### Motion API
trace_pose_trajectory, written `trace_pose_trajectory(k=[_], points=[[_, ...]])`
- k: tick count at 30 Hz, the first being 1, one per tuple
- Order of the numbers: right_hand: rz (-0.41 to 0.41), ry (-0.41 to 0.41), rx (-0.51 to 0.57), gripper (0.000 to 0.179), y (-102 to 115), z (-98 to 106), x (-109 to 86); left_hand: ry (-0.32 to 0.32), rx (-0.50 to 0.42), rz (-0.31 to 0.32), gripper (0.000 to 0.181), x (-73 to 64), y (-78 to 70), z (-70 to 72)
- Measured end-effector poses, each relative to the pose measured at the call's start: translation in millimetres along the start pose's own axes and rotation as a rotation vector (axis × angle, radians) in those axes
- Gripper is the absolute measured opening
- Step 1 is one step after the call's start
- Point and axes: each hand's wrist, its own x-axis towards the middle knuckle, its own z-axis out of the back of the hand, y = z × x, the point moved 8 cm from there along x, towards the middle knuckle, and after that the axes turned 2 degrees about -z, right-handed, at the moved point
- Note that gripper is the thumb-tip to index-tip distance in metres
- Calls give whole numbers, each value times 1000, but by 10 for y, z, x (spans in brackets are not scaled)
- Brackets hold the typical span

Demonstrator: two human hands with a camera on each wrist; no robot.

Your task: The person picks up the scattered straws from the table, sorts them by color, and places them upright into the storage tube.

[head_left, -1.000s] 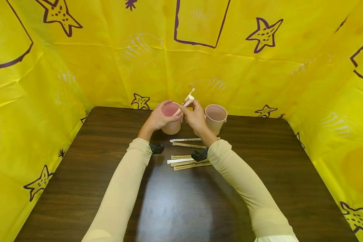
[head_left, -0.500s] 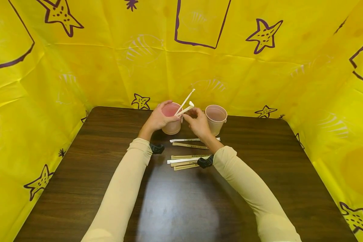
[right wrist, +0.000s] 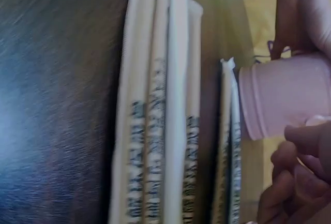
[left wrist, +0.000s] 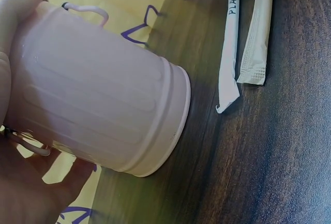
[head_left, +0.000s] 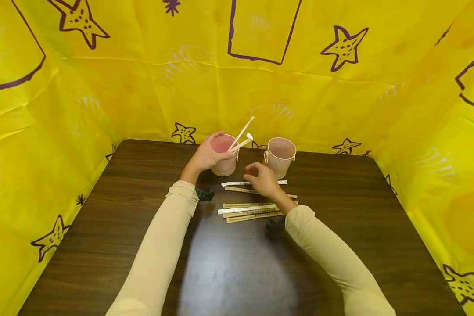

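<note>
My left hand point(head_left: 206, 156) grips a small pink bucket point(head_left: 224, 168) at the back of the table, thumb on one side and fingers on the other. Two paper-wrapped straws point(head_left: 242, 131) lean out of it toward the right. In the left wrist view the bucket's ribbed wall point(left wrist: 103, 89) and a small side handle show. My right hand point(head_left: 263, 181) hovers over a white wrapped straw point(head_left: 234, 184) and a brown one point(head_left: 237, 189) on the table. Its fingers are loosely bent, with nothing visible between them, also in the right wrist view.
A second pink bucket point(head_left: 282, 164) stands behind my right hand. Several wrapped straws point(head_left: 241, 215), brown and white, lie in a row nearer me on the dark wooden table point(head_left: 142, 219). A yellow printed cloth point(head_left: 201, 87) hangs around the back and sides.
My right hand has let go of the wrapped straws in the left bucket and moved down and toward me, over the loose straws. My left hand stays on its bucket.
</note>
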Motion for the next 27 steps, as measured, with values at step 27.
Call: trace_pose_trajectory(k=[27], points=[[84,32,-316,17,-101,-189,-102,-3,11,-2,91,-5,5,9]])
